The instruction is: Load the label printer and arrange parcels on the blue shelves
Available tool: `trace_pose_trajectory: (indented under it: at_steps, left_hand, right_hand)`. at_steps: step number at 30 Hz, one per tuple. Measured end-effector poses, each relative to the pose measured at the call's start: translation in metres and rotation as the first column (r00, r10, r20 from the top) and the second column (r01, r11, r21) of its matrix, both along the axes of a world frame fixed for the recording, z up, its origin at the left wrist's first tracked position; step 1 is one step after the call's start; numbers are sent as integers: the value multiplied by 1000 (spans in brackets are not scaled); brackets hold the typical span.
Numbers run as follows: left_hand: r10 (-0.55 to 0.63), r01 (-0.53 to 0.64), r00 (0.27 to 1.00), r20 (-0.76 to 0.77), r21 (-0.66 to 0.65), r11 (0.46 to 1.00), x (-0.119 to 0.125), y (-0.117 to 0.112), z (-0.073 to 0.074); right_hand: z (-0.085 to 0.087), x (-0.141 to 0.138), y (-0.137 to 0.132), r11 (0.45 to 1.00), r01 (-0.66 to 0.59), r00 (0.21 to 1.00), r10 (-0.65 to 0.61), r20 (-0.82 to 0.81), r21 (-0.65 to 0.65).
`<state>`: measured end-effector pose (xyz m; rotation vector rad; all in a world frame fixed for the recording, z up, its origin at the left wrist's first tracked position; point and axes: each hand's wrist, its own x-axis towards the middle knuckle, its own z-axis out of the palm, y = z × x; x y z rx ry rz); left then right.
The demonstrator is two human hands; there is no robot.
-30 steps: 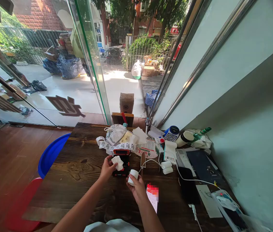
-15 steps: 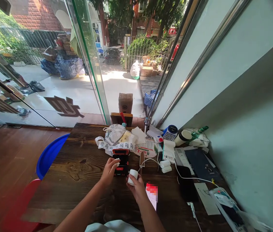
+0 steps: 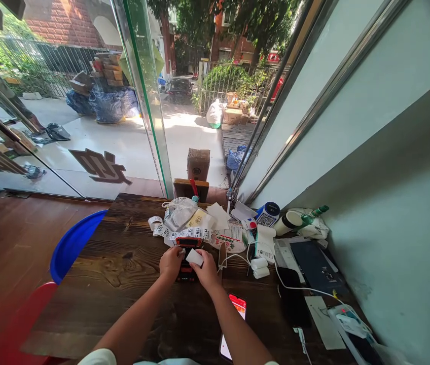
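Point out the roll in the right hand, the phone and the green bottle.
Roll (image 3: 194,257): head view, on its exposed white surface.
Phone (image 3: 239,305): head view, on the upper part of its lit screen.
Green bottle (image 3: 311,216): head view, on its visible body, below the neck.

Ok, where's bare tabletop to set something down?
Widest patch: wooden tabletop between the blue seat and left hand. Smaller: right of the smartphone, nearer than the two white rolls. Crowded: far edge around the label strip, and along the wall.
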<state>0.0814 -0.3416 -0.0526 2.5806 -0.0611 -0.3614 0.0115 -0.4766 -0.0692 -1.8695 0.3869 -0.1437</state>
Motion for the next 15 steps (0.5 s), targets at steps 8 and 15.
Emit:
trace_pose_trajectory:
  at_steps: [8,15]
  left_hand:
    - [-165,166,986,-23,15,986,8,1,-3]
    - [-145,148,986,-80,36,988,17,0,-4]
  right_hand:
    - [-4,35,-3,880,-312,950,299,-93,-359]
    - [-9,33,-6,808,-399,915,384,-127,-434]
